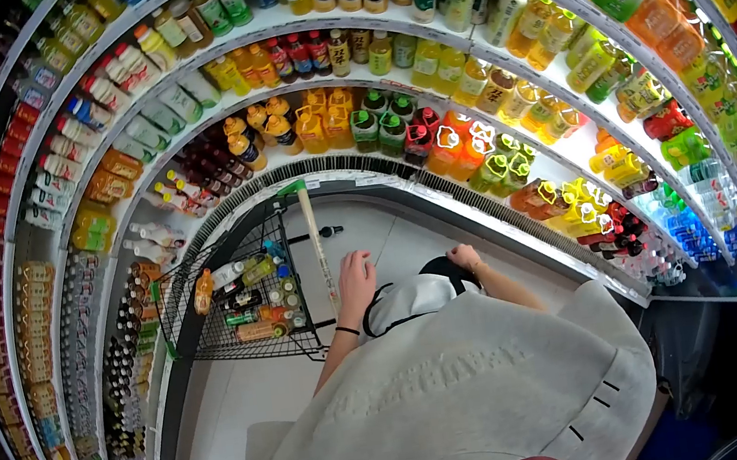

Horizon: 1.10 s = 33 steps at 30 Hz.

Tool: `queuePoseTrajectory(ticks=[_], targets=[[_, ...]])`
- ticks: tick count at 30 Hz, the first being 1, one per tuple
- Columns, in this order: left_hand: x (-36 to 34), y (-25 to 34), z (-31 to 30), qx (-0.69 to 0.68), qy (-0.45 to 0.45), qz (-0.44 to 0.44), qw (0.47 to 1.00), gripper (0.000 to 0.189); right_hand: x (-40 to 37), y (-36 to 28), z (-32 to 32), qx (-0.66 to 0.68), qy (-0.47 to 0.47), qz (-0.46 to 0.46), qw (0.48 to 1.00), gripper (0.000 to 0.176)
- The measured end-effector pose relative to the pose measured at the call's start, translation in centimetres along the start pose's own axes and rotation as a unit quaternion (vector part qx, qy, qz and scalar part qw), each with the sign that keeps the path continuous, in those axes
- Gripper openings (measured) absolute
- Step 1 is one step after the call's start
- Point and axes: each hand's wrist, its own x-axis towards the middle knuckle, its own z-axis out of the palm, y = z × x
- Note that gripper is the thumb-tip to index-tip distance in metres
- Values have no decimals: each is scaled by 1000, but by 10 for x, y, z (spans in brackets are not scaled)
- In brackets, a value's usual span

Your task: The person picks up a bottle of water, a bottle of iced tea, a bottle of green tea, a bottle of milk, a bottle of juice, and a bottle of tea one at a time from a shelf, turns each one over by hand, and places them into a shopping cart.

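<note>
My left hand point(357, 275) is just right of the cart's handle bar point(316, 246), apart from it, with its fingers loosely bent and nothing in them. A dark band circles that wrist. My right hand point(463, 257) hangs in front of my body beside the dark edge of my clothing, its fingers curled in and no object showing in them. The wire shopping cart point(179, 334) stands to my left. Inside it lie several drinks, among them an orange bottle point(203, 292), a green can point(243, 318) and a bottle with yellow-green contents point(258, 270).
Curved-looking drink shelves point(286, 168) wrap around the front and both sides. Large orange juice bottles point(324, 129), green-capped bottles point(379, 135) and yellow-handled bottles point(578, 212) stand on the lower front shelf. Light floor tiles point(387, 227) lie between me and the shelves.
</note>
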Motion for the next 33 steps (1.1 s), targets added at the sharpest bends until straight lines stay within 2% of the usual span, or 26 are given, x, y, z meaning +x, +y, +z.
queuePoseTrajectory(ticks=[1, 2, 4, 5, 7, 8, 10, 12, 14, 15, 16, 17, 18, 19, 21, 22, 24, 28, 33], targets=[[-3, 6, -15, 55, 89, 74, 992, 26, 0, -31, -7, -27, -2, -30, 999, 43], [-6, 5, -25, 56, 95, 64, 992, 26, 3, -60, -13, -4, -20, -65, 998, 44], [-14, 0, -39, 130, 192, 12, 973, 38, 7, -123, -23, 56, -62, -116, 990, 44], [-20, -7, -39, 130, 197, 3, 972, 38, 8, -155, -24, 91, -87, -132, 983, 45], [-30, -33, -29, 141, 206, -83, 965, 48, 15, -208, -15, 81, -61, -218, 971, 46], [-37, -49, -18, 140, 190, -126, 964, 56, 14, -232, -6, 87, -55, -234, 967, 50], [-45, -72, -3, 140, 176, -153, 962, 60, 28, -277, 8, 87, -46, -262, 960, 56], [-53, -84, 6, 139, 161, -189, 959, 64, 44, -305, 39, 164, -60, -220, 960, 73], [-60, -90, 12, 74, 71, -284, 953, 70, 44, -336, 49, 144, -60, -251, 955, 74], [-62, -89, 13, 71, 83, -296, 949, 70, 44, -350, 51, 130, -52, -275, 951, 76], [-60, -89, 11, 47, 32, -340, 939, 64, 43, -367, 50, 121, -63, -286, 948, 76], [-58, -89, 8, 22, -20, -382, 924, 60, 41, -382, 49, 123, -91, -253, 955, 67], [-58, -93, 5, 19, -7, -393, 919, 60, 41, -395, 49, 125, -118, -219, 960, 57], [-57, -102, 2, 5, -29, -405, 914, 53, 53, -402, 58, 119, -128, -229, 958, 57], [-51, -115, 11, -12, -42, -423, 905, 50, 76, -411, 71, 314, -226, -96, 917, 34], [-52, -121, 18, -9, -24, -473, 881, 47, 77, -415, 71, 308, -236, -98, 916, 34], [-46, -119, 17, -7, -13, -548, 836, 47, 80, -422, 69, 336, -205, -73, 916, 23], [-25, -99, 10, -16, 42, -597, 801, 45, 90, -426, 73, 320, -194, -128, 918, 25], [-14, -108, 10, -30, 28, -593, 804, 41, 99, -437, 70, 291, -220, -178, 914, 35]])
